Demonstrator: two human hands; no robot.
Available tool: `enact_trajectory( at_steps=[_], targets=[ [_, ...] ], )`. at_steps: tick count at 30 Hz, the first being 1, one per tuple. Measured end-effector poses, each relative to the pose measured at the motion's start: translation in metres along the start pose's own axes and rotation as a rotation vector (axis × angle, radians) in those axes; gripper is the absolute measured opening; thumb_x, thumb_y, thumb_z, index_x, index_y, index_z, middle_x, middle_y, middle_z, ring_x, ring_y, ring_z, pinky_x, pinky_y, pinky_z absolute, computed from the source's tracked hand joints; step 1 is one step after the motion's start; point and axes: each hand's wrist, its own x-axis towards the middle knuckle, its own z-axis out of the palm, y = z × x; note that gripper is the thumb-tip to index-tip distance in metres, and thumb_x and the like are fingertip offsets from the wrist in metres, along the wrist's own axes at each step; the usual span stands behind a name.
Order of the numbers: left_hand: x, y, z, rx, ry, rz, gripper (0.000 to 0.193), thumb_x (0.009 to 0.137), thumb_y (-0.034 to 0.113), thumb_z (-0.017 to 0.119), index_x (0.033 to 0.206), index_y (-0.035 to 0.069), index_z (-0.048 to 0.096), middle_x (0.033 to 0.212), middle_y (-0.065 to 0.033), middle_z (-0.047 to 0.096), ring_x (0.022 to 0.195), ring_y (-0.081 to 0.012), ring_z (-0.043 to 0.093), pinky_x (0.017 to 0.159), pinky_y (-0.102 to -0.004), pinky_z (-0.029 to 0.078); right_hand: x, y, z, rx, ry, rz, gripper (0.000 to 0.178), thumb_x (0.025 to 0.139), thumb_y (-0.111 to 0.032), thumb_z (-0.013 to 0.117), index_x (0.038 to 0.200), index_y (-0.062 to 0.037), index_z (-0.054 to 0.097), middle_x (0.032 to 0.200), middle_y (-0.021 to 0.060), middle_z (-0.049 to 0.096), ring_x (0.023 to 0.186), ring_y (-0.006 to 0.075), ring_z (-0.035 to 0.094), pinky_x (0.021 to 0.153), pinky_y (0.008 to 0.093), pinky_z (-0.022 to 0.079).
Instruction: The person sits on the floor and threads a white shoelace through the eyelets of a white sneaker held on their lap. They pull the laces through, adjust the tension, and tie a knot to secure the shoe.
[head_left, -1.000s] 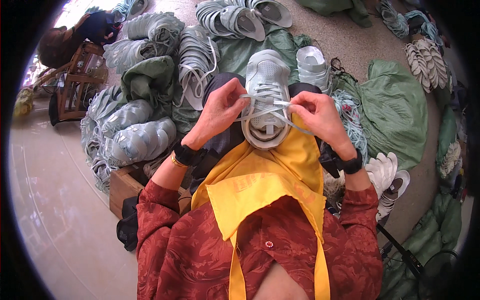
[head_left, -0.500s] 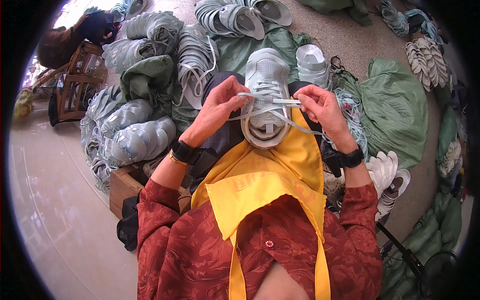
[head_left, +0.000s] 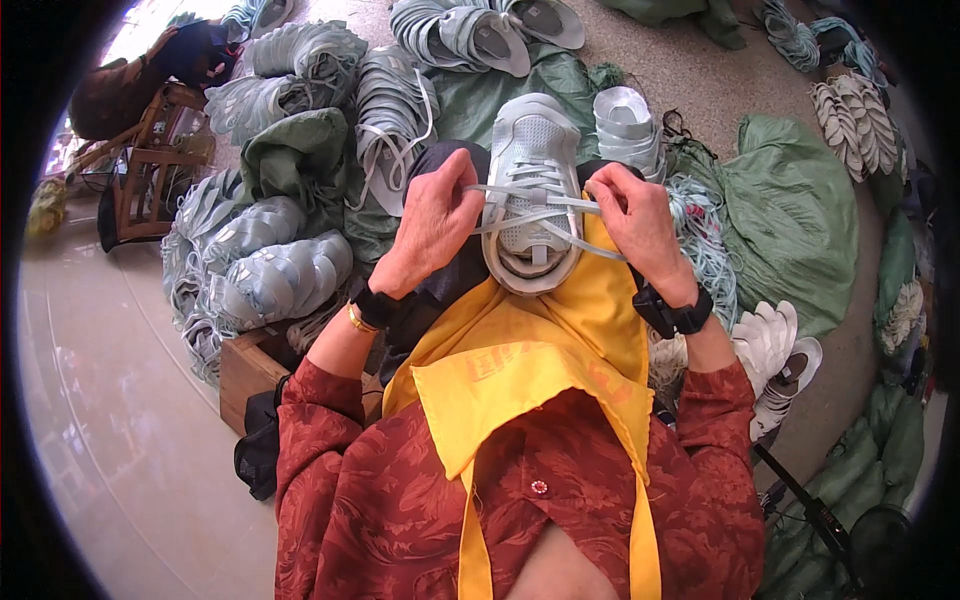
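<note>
A pale grey-blue sneaker upper [head_left: 536,140] rests on my lap, its toe pointing away from me and its heel toward me. Flat, light grey shoelaces [head_left: 545,200] run through its eyelets and cross over the tongue. On the left of the shoe, my left hand [head_left: 440,215] is closed in a pinch on one stretch of lace. My right hand [head_left: 640,220] pinches the lace on the opposite side, with the fingers curled. Between the two hands the lace is drawn straight across the shoe. A loose end trails beneath my right hand.
Nested stacks of similar shoe uppers [head_left: 285,275] lie to the left, beside a wooden box [head_left: 250,380]. Green sacking [head_left: 785,225] and bundled pale laces [head_left: 705,230] are on the right. White shoe pieces [head_left: 765,345] sit near my right forearm. A yellow apron [head_left: 530,370] covers my lap.
My left hand has shifted slightly left, away from the shoe, and turned. The right hand has come slightly closer to the shoe's side. The lace between them has stayed drawn across the shoe.
</note>
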Motion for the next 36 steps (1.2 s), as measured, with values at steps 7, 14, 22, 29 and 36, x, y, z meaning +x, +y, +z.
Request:
enact_trajectory(
  at_steps=[7, 14, 22, 29, 36],
  targets=[
    [-0.014, -0.015, 0.01, -0.146, 0.181, 0.134, 0.024, 0.082, -0.005, 0.063, 0.102, -0.001, 0.049, 0.092, -0.0101, 0.056, 0.078, -0.0209, 0.061, 0.068, -0.0332, 0.051, -0.018, -0.014, -0.013, -0.018, 0.243, -0.02, 0.01, 0.092, -0.008, 0.073, 0.095, -0.0027, 0.065, 0.076, 0.0075, 0.067, 0.057, 0.0168, 0.06, 0.055, 0.0322, 0.048],
    [-0.044, 0.0, 0.002, -0.051, 0.001, 0.148, 0.023, 0.084, -0.005, 0.07, 0.099, 0.0, 0.053, 0.091, -0.0133, 0.053, 0.079, -0.0313, 0.062, 0.071, -0.0371, 0.052, -0.062, -0.024, -0.005, 0.023, -0.048, 0.005, 0.02, 0.088, -0.003, 0.075, 0.103, -0.0024, 0.062, 0.086, 0.0095, 0.07, 0.059, 0.0207, 0.063, 0.055, 0.034, 0.048],
    [-0.031, 0.01, -0.016, 0.194, 0.055, 0.337, 0.009, 0.09, -0.003, 0.066, 0.092, 0.0, 0.058, 0.083, -0.0127, 0.057, 0.071, -0.0314, 0.06, 0.061, -0.0374, 0.048, -0.054, -0.044, -0.018, -0.146, -0.031, -0.119, 0.022, 0.088, -0.001, 0.071, 0.108, -0.0036, 0.063, 0.089, 0.0143, 0.064, 0.074, 0.0328, 0.066, 0.064, 0.0405, 0.052],
    [-0.037, 0.001, -0.03, 0.331, -0.014, 0.306, 0.01, 0.086, -0.001, 0.069, 0.089, 0.0, 0.059, 0.083, -0.0113, 0.061, 0.081, -0.0311, 0.06, 0.071, -0.0402, 0.048, -0.056, -0.018, -0.033, -0.199, 0.123, -0.192, 0.01, 0.091, -0.002, 0.07, 0.101, -0.0029, 0.068, 0.089, 0.0139, 0.065, 0.077, 0.0339, 0.066, 0.066, 0.04, 0.052],
    [-0.055, -0.018, -0.051, 0.363, -0.024, 0.16, 0.012, 0.084, 0.002, 0.07, 0.087, 0.002, 0.059, 0.081, -0.0095, 0.064, 0.086, -0.031, 0.058, 0.076, -0.042, 0.048, -0.081, 0.011, -0.063, -0.25, 0.162, -0.045, 0.01, 0.094, -0.002, 0.067, 0.103, -0.0008, 0.071, 0.086, 0.0126, 0.069, 0.073, 0.0274, 0.066, 0.066, 0.0351, 0.05]
  ],
)
